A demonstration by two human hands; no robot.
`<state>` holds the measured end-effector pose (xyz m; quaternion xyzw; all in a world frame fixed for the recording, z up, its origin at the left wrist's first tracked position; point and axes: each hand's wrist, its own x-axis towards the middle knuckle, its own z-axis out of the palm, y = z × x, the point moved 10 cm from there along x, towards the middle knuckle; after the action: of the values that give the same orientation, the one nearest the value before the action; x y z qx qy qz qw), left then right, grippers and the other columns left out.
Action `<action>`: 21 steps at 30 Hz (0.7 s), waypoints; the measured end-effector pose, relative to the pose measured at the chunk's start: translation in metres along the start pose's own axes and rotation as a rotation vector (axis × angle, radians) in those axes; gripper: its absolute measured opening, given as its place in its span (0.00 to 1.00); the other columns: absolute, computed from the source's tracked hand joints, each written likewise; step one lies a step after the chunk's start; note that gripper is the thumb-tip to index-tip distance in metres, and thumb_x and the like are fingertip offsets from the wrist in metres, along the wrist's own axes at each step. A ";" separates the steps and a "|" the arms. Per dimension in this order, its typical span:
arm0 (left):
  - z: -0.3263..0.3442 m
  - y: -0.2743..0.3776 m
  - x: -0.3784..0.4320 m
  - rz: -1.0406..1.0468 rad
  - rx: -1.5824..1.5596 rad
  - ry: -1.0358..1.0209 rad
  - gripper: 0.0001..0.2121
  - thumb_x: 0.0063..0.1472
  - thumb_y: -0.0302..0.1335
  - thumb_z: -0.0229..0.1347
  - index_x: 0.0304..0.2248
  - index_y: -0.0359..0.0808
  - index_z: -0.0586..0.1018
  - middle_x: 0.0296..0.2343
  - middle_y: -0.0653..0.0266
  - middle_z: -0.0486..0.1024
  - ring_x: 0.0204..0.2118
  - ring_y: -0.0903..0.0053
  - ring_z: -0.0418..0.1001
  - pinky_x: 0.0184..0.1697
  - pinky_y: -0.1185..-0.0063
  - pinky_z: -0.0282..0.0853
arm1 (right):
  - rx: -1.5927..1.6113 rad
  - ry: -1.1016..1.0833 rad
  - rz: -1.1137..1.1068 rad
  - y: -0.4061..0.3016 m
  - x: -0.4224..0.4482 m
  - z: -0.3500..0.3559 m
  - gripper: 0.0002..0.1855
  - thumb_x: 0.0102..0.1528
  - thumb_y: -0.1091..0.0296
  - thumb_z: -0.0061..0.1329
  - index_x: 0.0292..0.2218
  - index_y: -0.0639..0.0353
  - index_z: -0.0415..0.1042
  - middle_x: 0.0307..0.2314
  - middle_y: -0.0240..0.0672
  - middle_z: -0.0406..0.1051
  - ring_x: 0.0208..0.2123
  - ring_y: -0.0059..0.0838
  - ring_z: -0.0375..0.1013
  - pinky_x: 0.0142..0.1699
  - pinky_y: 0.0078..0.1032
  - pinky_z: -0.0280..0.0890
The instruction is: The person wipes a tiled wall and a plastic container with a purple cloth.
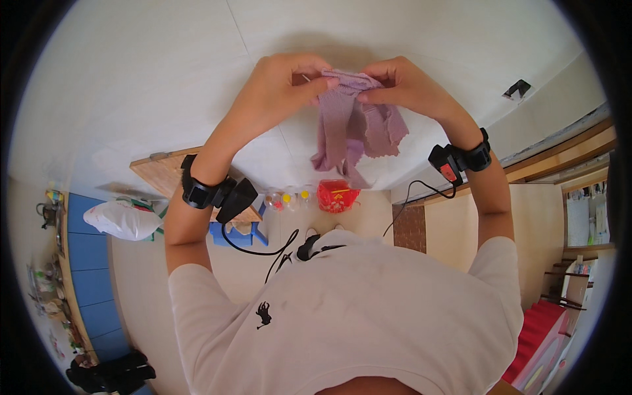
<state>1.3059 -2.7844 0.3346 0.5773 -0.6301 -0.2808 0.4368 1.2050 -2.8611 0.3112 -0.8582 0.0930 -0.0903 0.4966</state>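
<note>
A mauve ribbed cloth (332, 128) with ragged, wavy edges hangs in loose strips in front of a pale wall. My left hand (291, 81) pinches its upper left corner between thumb and fingers. A thin light-coloured stick or edge shows by the left fingers, too small to identify. On the other side, my right hand (397, 86) grips the cloth's top right part, thumb in front. Between the two hands the top edge is bunched and folded. The lower ends dangle free. Some fingertips are hidden behind the fabric.
Below the cloth, a red plastic bag (338, 196) and clear bottles with yellow caps (290, 200) stand on the floor by the wall. A wooden board (165, 168) and blue plastic stool (231, 234) are near my left arm. Black cables (256, 253) trail from the wrist devices.
</note>
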 end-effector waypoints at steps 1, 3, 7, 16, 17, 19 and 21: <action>-0.001 0.001 0.000 0.037 0.035 0.021 0.07 0.58 0.24 0.55 0.35 0.30 0.76 0.26 0.71 0.74 0.29 0.89 0.70 0.32 0.86 0.66 | -0.022 -0.026 0.014 0.001 0.000 0.002 0.13 0.52 0.72 0.50 0.40 0.65 0.72 0.26 0.26 0.71 0.29 0.11 0.66 0.36 0.15 0.62; -0.004 0.004 0.003 0.112 0.103 0.064 0.07 0.59 0.24 0.54 0.35 0.31 0.76 0.25 0.71 0.74 0.29 0.89 0.69 0.32 0.86 0.66 | -0.020 0.015 0.020 -0.005 -0.003 -0.001 0.14 0.51 0.69 0.48 0.39 0.65 0.72 0.24 0.25 0.70 0.27 0.13 0.64 0.34 0.16 0.61; -0.007 0.012 0.012 0.175 0.139 0.123 0.07 0.60 0.26 0.52 0.35 0.31 0.76 0.25 0.72 0.73 0.27 0.89 0.68 0.30 0.87 0.66 | 0.029 0.073 -0.007 -0.005 0.000 -0.009 0.18 0.50 0.66 0.43 0.41 0.64 0.71 0.27 0.26 0.69 0.29 0.14 0.64 0.36 0.15 0.61; -0.009 0.030 0.018 0.228 0.183 0.180 0.09 0.61 0.30 0.51 0.35 0.33 0.75 0.26 0.72 0.74 0.25 0.89 0.68 0.28 0.88 0.64 | 0.016 0.111 -0.005 -0.024 -0.007 -0.012 0.18 0.54 0.65 0.48 0.44 0.65 0.69 0.32 0.26 0.69 0.34 0.13 0.63 0.39 0.15 0.61; -0.009 0.030 0.018 0.230 0.198 0.178 0.09 0.61 0.30 0.51 0.36 0.34 0.75 0.27 0.71 0.74 0.26 0.88 0.69 0.29 0.87 0.65 | -0.020 0.143 -0.061 -0.030 -0.006 -0.011 0.19 0.52 0.63 0.51 0.43 0.66 0.70 0.31 0.27 0.69 0.33 0.14 0.64 0.38 0.16 0.62; -0.009 0.031 0.015 0.238 0.150 0.196 0.09 0.62 0.30 0.50 0.38 0.33 0.74 0.28 0.70 0.74 0.27 0.86 0.70 0.30 0.86 0.67 | -0.087 0.211 -0.170 -0.041 -0.007 -0.009 0.22 0.49 0.59 0.56 0.41 0.66 0.71 0.28 0.29 0.70 0.30 0.15 0.66 0.37 0.17 0.63; -0.011 0.030 0.013 0.257 0.017 0.237 0.10 0.62 0.30 0.49 0.39 0.33 0.74 0.29 0.69 0.75 0.28 0.85 0.71 0.32 0.85 0.68 | -0.151 0.192 -0.054 -0.033 -0.001 -0.014 0.20 0.48 0.60 0.57 0.37 0.67 0.72 0.26 0.28 0.71 0.28 0.15 0.66 0.36 0.17 0.63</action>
<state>1.3018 -2.7902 0.3680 0.5247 -0.6450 -0.1473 0.5357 1.2028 -2.8563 0.3464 -0.8829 0.1237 -0.1780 0.4166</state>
